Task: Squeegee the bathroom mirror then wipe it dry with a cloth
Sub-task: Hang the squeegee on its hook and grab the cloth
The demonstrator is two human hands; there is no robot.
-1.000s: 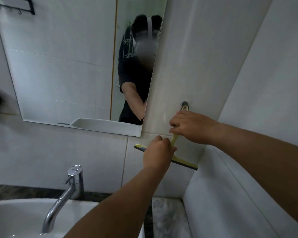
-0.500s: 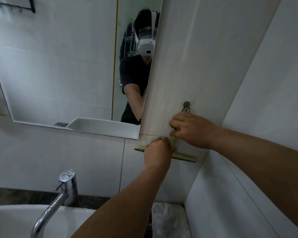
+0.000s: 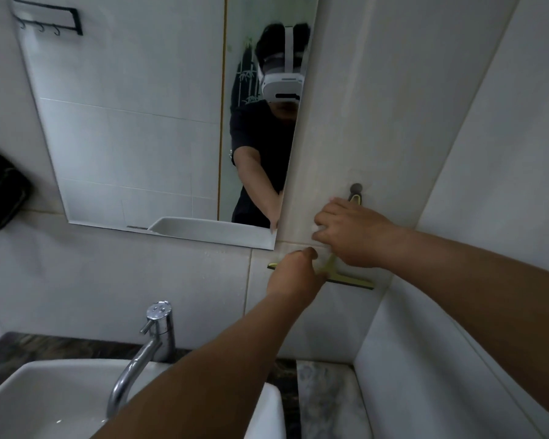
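Left arm: stretched forward and up from the lower edge, forearm bare
Left hand (image 3: 293, 274): raised, back turned to the camera, fingers curled; any grip is hidden
Right arm: reached in from the right, bare
Right hand (image 3: 351, 234): palm down, fingers curled leftward, just above the left hand

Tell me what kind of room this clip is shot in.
A bathroom, most likely a home one: a wall mirror hangs above a white basin with a chrome tap, and the walls are tiled white.
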